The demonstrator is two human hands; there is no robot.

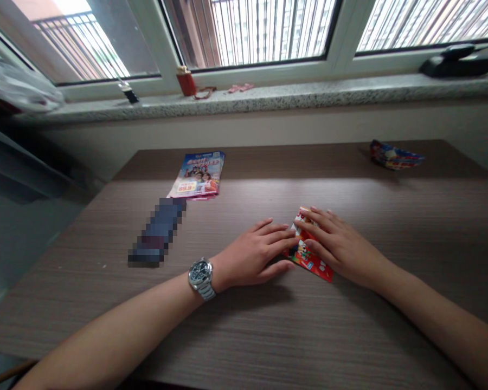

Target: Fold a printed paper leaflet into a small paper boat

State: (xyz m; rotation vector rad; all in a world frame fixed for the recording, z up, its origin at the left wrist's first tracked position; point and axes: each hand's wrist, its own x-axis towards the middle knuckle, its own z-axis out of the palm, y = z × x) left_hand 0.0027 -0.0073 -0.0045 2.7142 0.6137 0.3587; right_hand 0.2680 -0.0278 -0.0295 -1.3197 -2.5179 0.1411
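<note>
A folded red printed flyer lies on the wooden table, roughly triangular where it shows. My left hand, with a metal watch on its wrist, rests its fingertips on the flyer's left edge. Its fingers are stretched out and the thumb stays apart. My right hand lies over the flyer's right part, fingers extended and pressing on it. Some of the paper is hidden beneath both hands.
A stack of flyers lies at the back left, with a pixelated dark object in front of it. A folded paper piece stands at the back right. Behind the table runs a stone windowsill holding a red container.
</note>
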